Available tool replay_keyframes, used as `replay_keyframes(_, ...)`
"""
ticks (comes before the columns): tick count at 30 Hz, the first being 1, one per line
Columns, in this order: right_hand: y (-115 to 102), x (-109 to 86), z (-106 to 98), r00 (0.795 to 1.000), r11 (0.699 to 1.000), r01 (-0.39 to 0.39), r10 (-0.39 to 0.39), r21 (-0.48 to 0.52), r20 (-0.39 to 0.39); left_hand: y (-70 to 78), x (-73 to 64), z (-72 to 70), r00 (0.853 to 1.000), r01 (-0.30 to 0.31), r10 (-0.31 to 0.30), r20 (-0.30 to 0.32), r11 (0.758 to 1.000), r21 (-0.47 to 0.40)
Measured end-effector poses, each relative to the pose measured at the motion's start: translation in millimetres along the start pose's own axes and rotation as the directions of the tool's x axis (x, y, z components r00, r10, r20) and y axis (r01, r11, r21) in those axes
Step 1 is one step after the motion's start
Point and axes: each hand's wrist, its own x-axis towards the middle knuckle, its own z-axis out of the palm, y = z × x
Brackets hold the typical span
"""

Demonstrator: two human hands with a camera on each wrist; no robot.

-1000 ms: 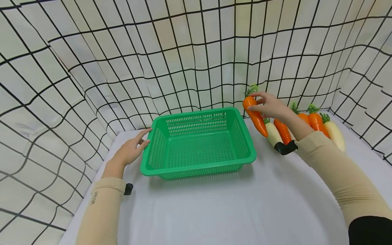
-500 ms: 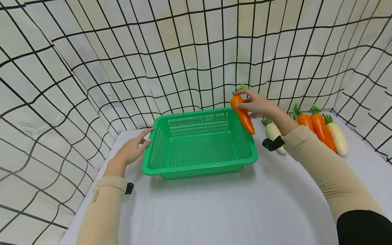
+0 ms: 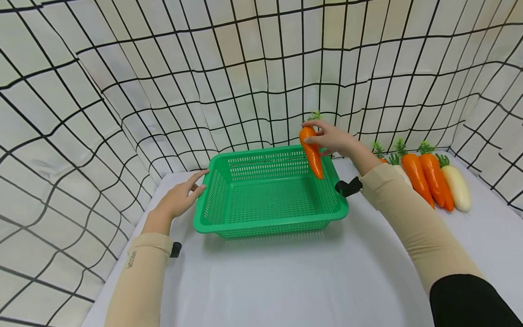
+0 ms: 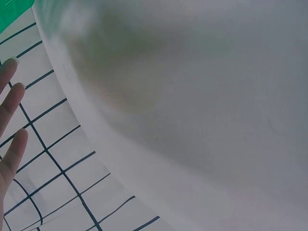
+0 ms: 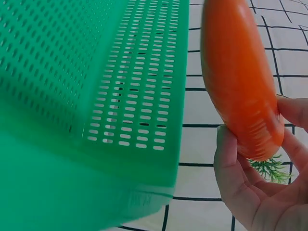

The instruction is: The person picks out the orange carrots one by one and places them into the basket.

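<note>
An orange carrot (image 3: 312,154) with a feathery green top is pinched near its thick end by my right hand (image 3: 330,138). It hangs tip down over the right back part of a green perforated basket (image 3: 269,229). In the right wrist view, thumb and fingers grip the carrot (image 5: 240,82) from both sides, beside the basket's slotted wall (image 5: 139,91). My left hand (image 3: 178,200) rests at the basket's left rim, fingertips right at the edge. Only a few straight fingers (image 4: 14,149) of that hand show in the left wrist view.
To the right lies a row of vegetables: several carrots (image 3: 434,177), a white radish (image 3: 456,187) and another white one partly hidden behind the right forearm. A white-covered table (image 3: 261,281) bears everything. Walls with a black grid pattern (image 3: 261,81) enclose the back and sides.
My right hand has carried the carrot leftward from beside the vegetable row to above the basket. The left hand has stayed at the basket's left rim.
</note>
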Motion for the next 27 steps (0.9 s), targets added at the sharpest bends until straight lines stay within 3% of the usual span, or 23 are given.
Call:
replay_keyframes(19, 13.1, 41.7, 36.6, 1.0, 0.996, 0.01, -0.008, 0.091, -0.022, -1.9, 3.4, 1.4, 1.0, 0.009, -0.009, 0.004, 1.0, 0.01)
replay_keyframes(27, 11.3, 46.9, 52.7, 0.999, 0.999, -0.002, 0.0, 0.05, 0.052, -2.1, 1.0, -0.2, 1.0, 0.01, -0.01, 0.007, 1.0, 0.015)
